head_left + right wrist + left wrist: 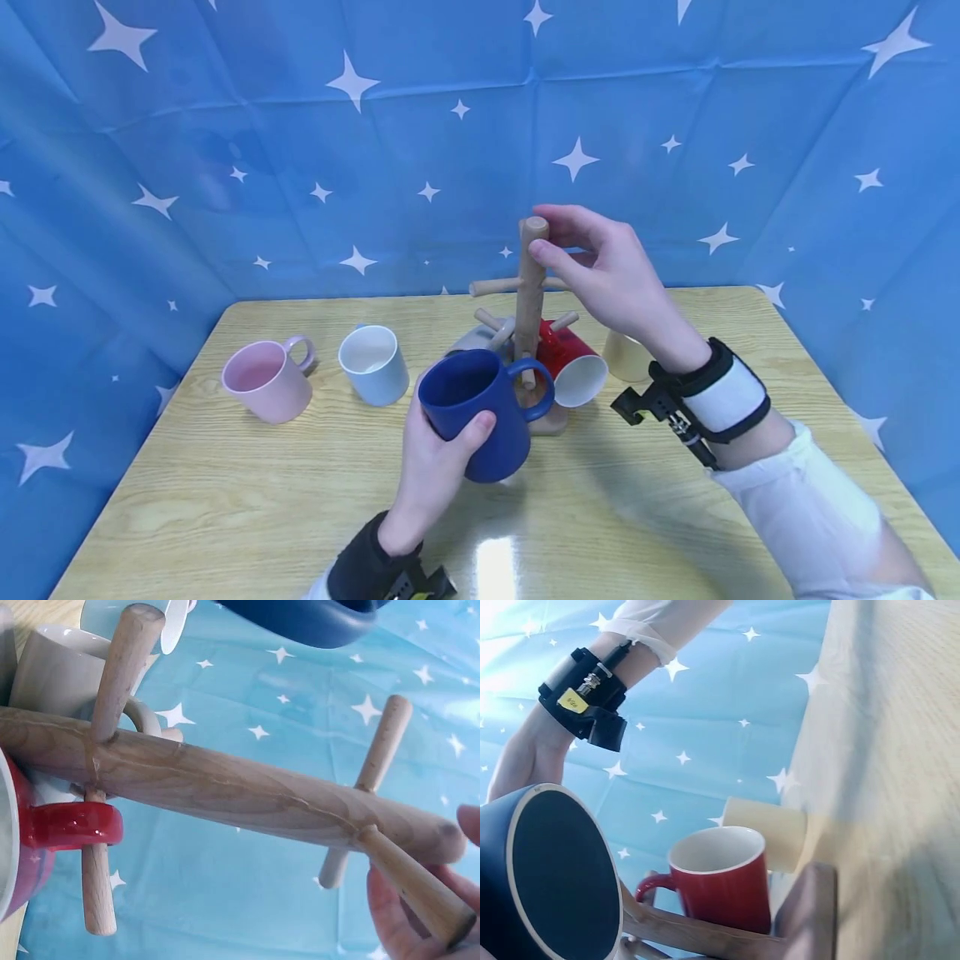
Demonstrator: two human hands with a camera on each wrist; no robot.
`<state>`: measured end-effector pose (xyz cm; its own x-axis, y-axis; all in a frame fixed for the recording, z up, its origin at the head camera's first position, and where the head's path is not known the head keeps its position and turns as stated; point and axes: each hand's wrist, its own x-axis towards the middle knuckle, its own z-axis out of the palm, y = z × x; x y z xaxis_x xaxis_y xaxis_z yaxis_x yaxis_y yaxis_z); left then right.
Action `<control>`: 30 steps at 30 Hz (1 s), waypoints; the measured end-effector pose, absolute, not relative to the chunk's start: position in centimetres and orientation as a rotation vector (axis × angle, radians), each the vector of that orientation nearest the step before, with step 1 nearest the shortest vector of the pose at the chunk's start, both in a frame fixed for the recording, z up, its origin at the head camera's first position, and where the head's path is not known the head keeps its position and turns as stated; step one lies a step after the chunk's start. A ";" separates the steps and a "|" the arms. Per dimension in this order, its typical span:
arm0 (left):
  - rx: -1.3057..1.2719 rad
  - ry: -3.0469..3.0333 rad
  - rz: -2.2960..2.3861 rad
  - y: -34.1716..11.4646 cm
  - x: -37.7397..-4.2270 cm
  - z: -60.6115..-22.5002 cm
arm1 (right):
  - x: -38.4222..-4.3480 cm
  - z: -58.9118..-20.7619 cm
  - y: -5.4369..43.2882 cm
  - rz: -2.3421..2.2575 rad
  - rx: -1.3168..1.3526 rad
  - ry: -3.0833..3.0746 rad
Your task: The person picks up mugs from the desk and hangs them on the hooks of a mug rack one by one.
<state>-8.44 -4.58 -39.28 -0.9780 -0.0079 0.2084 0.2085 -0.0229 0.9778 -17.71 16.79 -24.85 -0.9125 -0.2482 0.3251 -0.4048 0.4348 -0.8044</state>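
My left hand (438,471) grips a dark blue mug (491,437) by its body, thumb on the near side. The mug is held up in front of the wooden mug tree (530,287), its handle toward the right. With thumb and fingers my right hand (615,271) pinches the top of the tree's post. A red mug (573,362) hangs by its handle from a lower peg, its mouth tilted outward. On another lower peg is a grey mug (56,675), mostly hidden behind the blue one in the head view. The upper pegs (386,742) carry no mugs.
Left of the tree on the wooden table (300,508) stand a pink mug (273,387) and a light blue mug (372,367). A cream mug (626,358) sits behind the right forearm. Blue star-patterned cloth (435,150) rises behind the table.
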 end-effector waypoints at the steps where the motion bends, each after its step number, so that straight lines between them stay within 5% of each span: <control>1: -0.201 -2.086 -2.135 -4.6 -8.5 -39.4 | -17.9 -24.9 16.7 1.474 0.585 -2.523; 30: 0.052 -2.293 -2.201 -4.2 -9.7 -41.6 | -18.3 -26.4 15.7 1.321 0.623 -2.451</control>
<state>-9.67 -4.23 -41.65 -0.9988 0.0024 -0.0494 -0.0493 0.0413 0.9979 -18.26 15.66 -26.41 -0.8653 -0.2357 0.4423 -0.4990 0.4866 -0.7170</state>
